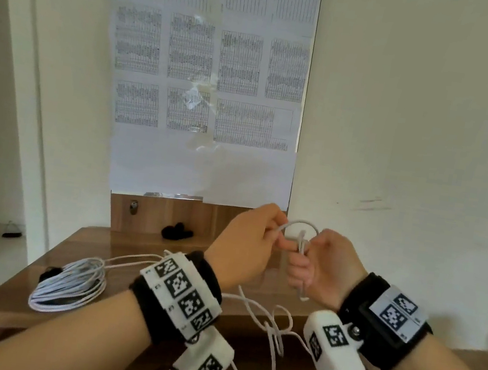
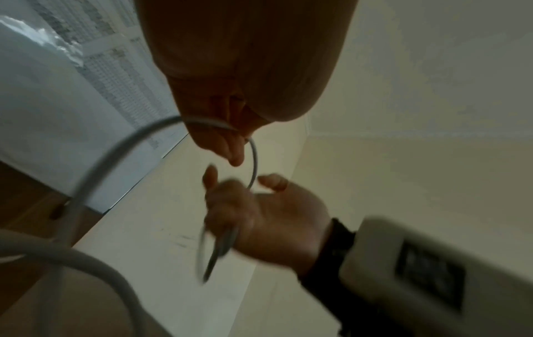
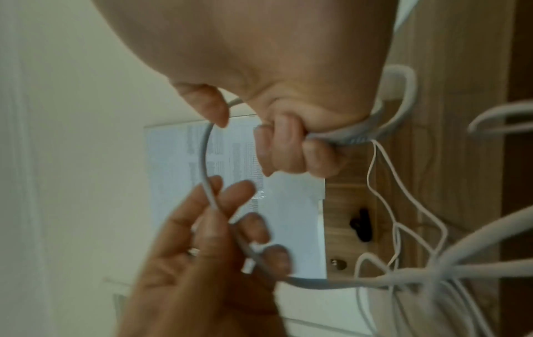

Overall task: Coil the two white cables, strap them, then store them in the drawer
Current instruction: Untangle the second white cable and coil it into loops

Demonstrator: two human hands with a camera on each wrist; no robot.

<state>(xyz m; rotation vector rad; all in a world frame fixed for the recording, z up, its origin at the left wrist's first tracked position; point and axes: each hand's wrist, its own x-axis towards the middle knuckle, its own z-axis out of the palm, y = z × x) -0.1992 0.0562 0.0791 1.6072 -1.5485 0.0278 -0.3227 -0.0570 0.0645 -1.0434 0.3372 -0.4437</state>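
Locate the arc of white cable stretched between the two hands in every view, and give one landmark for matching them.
Head: the cable arc sits center, above the left hand and right hand.
Left wrist: the arc hangs center, between the fingers above and the right hand below.
Right wrist: the arc curves left of center.
Shared landmark: printed sheets on the wall.

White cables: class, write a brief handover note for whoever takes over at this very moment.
Left hand pinches the loose white cable, feeding a loop.
Right hand grips the first small loops of that cable.
Its slack trails over the wooden table.
Coiled white cable lies on the table's left, a dark strap at its end.
Black strap sits by the back panel.
Left: finish coiling, strap, store both. No drawer in view.
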